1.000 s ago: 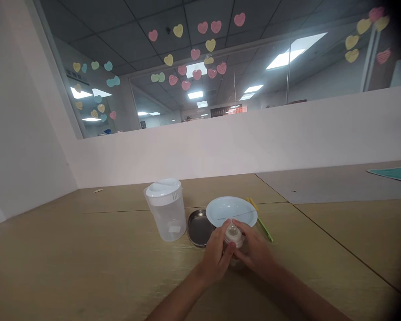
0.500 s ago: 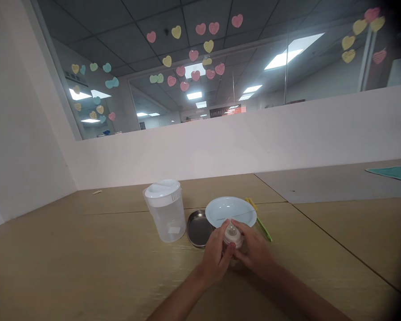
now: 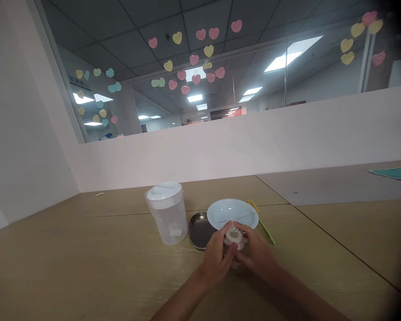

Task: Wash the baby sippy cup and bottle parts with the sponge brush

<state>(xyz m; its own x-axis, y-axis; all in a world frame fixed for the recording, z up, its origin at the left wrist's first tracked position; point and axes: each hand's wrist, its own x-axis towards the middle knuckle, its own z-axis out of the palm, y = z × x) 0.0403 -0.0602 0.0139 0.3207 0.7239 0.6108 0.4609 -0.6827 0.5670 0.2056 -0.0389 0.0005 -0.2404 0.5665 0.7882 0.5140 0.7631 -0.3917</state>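
Note:
Both hands are wrapped round a small baby bottle (image 3: 234, 240) with a white collar and a clear nipple on top. My left hand (image 3: 217, 256) grips its left side, thumb across the front. On the right side my right hand (image 3: 256, 249) holds it, index finger near the nipple. The bottle's lower part is mostly hidden by the hands. Just behind them sits a light blue bowl (image 3: 232, 210) with a thin line across its inside. A dark metal tray (image 3: 199, 232) lies left of the bowl, its right edge partly covered.
A clear plastic pitcher (image 3: 170, 220) with a white lid stands left of the tray. A yellow and green stick-like tool (image 3: 265, 229) lies right of the bowl. A teal cloth (image 3: 396, 173) is at the far right, and a white wall (image 3: 220, 156) runs behind the table.
The whole view has shifted slightly, so things appear a little lower and to the right. Both hands keep their hold on the bottle.

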